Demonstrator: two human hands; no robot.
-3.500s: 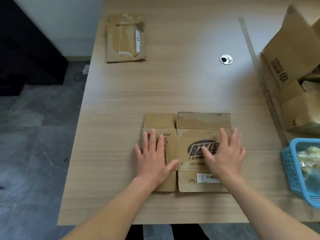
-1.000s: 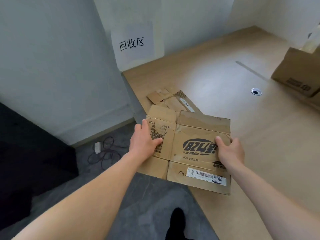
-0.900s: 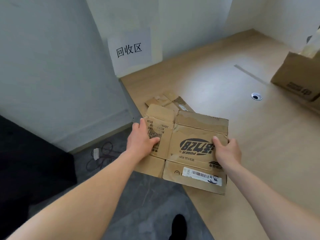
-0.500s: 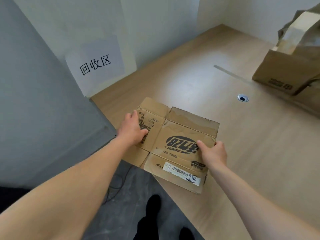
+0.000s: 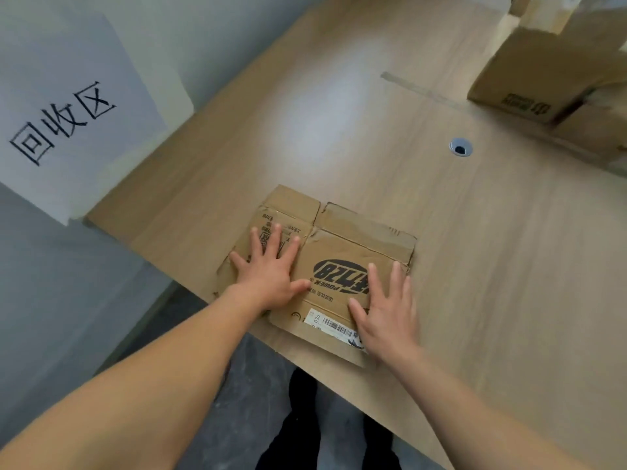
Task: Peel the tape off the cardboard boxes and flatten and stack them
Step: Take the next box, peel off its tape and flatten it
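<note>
A flattened cardboard box (image 5: pixel 353 239) with a black oval logo and a barcode label lies near the left corner of the wooden table (image 5: pixel 509 266). It covers the earlier flattened box, of which only a sliver shows at its left edge. My left hand (image 5: pixel 268 269) presses flat on the box's left panel, fingers spread. My right hand (image 5: pixel 386 310) presses flat on its right panel, partly over the barcode label.
Unflattened cardboard boxes (image 5: pixel 549 72) stand at the table's far right. A round cable grommet (image 5: pixel 460 147) sits in the tabletop, and a strip of tape (image 5: pixel 420 91) runs across the surface. A paper sign (image 5: pixel 68 123) hangs on the wall to the left. My legs show below the table's edge.
I carried the flattened box left from the table's middle, gripping both its sides, and laid it on the earlier flattened box. Both hands have let go and now press flat on it.
</note>
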